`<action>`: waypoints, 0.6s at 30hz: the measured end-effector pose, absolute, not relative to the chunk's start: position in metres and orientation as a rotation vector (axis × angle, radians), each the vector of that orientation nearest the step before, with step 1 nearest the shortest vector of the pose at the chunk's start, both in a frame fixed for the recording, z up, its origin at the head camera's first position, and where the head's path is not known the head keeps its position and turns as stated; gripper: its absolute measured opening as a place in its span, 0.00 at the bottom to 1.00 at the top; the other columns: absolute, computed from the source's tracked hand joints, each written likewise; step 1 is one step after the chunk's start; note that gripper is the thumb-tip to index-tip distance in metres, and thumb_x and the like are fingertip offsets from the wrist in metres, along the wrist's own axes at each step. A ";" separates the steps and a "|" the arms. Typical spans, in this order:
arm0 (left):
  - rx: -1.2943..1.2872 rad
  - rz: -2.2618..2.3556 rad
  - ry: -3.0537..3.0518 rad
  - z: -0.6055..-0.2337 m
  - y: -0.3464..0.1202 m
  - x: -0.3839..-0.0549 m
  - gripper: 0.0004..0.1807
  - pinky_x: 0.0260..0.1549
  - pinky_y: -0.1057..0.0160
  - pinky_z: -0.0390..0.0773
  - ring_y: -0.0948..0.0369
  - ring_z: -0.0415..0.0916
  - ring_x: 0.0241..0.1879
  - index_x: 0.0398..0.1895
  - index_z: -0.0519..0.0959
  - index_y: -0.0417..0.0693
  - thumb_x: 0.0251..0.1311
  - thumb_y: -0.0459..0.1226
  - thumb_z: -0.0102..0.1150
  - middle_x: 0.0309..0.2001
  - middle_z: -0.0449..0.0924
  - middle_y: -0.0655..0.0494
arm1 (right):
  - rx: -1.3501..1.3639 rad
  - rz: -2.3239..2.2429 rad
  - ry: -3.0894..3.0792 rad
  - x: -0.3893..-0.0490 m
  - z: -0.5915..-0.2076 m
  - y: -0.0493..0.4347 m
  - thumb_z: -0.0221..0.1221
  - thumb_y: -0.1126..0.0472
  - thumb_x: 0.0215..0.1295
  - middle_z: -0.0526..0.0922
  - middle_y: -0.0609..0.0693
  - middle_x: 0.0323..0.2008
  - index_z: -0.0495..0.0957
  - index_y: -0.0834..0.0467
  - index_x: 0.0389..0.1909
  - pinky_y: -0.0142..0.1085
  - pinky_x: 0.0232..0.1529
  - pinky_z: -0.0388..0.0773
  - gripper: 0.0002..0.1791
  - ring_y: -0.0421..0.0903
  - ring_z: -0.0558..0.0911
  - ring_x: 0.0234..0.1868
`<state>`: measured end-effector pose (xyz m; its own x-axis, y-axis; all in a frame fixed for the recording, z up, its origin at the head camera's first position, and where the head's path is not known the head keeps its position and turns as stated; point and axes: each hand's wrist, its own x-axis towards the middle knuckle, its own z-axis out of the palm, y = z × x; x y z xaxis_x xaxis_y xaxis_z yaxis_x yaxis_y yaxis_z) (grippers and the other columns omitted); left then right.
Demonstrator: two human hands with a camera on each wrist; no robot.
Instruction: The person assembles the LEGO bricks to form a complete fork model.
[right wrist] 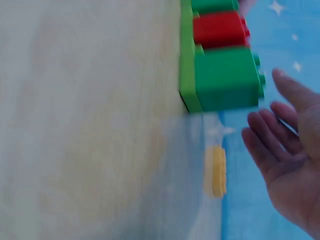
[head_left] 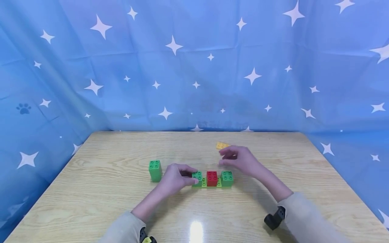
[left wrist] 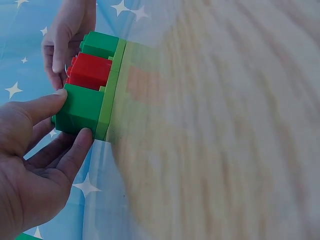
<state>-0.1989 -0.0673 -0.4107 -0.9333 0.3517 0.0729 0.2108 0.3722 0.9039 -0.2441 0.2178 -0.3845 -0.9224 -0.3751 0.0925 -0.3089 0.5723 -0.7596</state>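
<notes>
A row of toy building blocks stands on a flat light-green base. From left to right it bears a green block, a red block and another green block, with small gaps between them. My left hand pinches the left green block between thumb and fingers, as the left wrist view shows. Behind the right end of the row, my right hand hovers with nothing in it, its fingers loosely bent. In the right wrist view it is apart from the nearer green block.
A taller green stack stands left of the row, close by my left hand. Farther back lies a flat yellow brick, partly hidden behind my right hand. The wooden table meets a blue star-patterned curtain at its back edge.
</notes>
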 end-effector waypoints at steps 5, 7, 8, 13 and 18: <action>0.522 1.575 2.499 -0.409 -0.067 -0.201 0.15 0.39 0.63 0.83 0.62 0.82 0.40 0.46 0.89 0.43 0.55 0.33 0.77 0.40 0.87 0.57 | -0.477 -1.300 2.865 -0.270 -0.388 0.232 0.68 0.66 0.66 0.82 0.65 0.55 0.78 0.68 0.61 0.48 0.51 0.83 0.23 0.58 0.84 0.51; 0.523 1.566 2.500 -0.408 -0.067 -0.202 0.14 0.39 0.62 0.83 0.62 0.81 0.39 0.45 0.89 0.43 0.54 0.34 0.77 0.39 0.87 0.57 | -0.408 -1.288 2.887 -0.280 -0.392 0.236 0.67 0.66 0.67 0.80 0.66 0.58 0.77 0.68 0.62 0.49 0.52 0.83 0.24 0.60 0.83 0.53; 0.522 1.563 2.500 -0.407 -0.067 -0.203 0.14 0.39 0.62 0.83 0.62 0.81 0.39 0.45 0.89 0.43 0.54 0.34 0.77 0.38 0.87 0.57 | -0.378 -1.274 2.891 -0.284 -0.395 0.237 0.67 0.66 0.67 0.79 0.66 0.59 0.76 0.68 0.63 0.50 0.52 0.83 0.25 0.60 0.82 0.54; 0.522 1.563 2.496 -0.408 -0.068 -0.203 0.15 0.39 0.62 0.83 0.62 0.81 0.40 0.45 0.89 0.44 0.54 0.34 0.77 0.39 0.87 0.58 | -0.267 -1.206 2.853 -0.303 -0.408 0.238 0.68 0.64 0.66 0.75 0.67 0.62 0.72 0.69 0.67 0.51 0.56 0.80 0.30 0.62 0.78 0.58; 0.539 1.576 2.503 -0.411 -0.068 -0.200 0.15 0.38 0.64 0.84 0.60 0.82 0.42 0.46 0.88 0.43 0.55 0.33 0.76 0.40 0.87 0.56 | -0.251 -1.177 2.844 -0.313 -0.416 0.237 0.68 0.62 0.66 0.79 0.66 0.58 0.74 0.69 0.65 0.51 0.57 0.78 0.29 0.60 0.78 0.57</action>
<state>-0.2002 -0.0676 -0.4106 -0.9269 0.3679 0.0747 0.2264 0.3889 0.8930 -0.3135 0.2368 -0.4163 -0.9854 -0.1697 0.0131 -0.1293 0.6964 -0.7060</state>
